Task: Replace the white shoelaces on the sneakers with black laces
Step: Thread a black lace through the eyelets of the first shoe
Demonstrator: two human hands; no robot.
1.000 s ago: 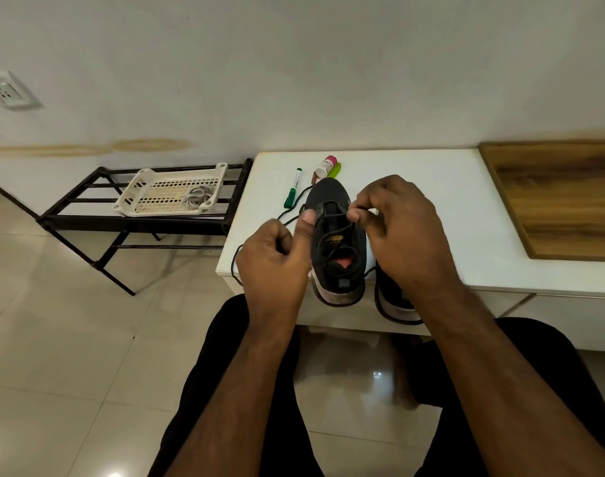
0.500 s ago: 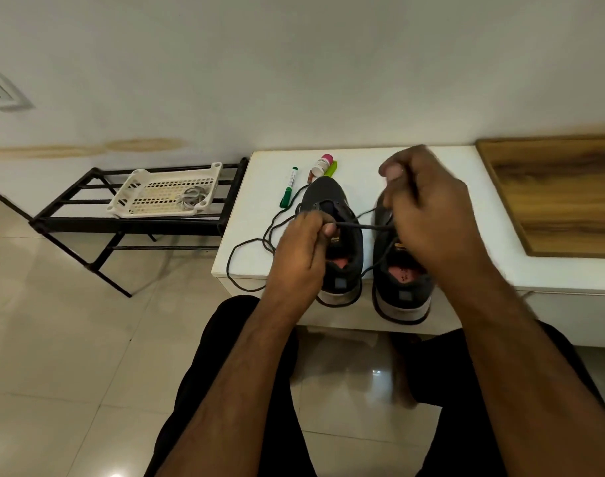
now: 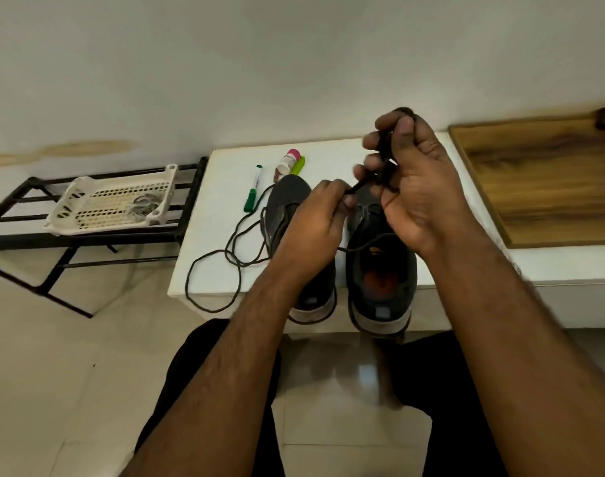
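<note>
With our left hand pinching the black lace and our right hand gripping it above the right sneaker on the desk, we should keep it taut and untwisted.

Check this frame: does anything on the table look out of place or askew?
Yes. The loose black lace sprawls left of the left sneaker, and one loop droops over the white table edge. Both sneakers' heels also overhang the front edge. Nothing looks spilled or damaged.
</note>
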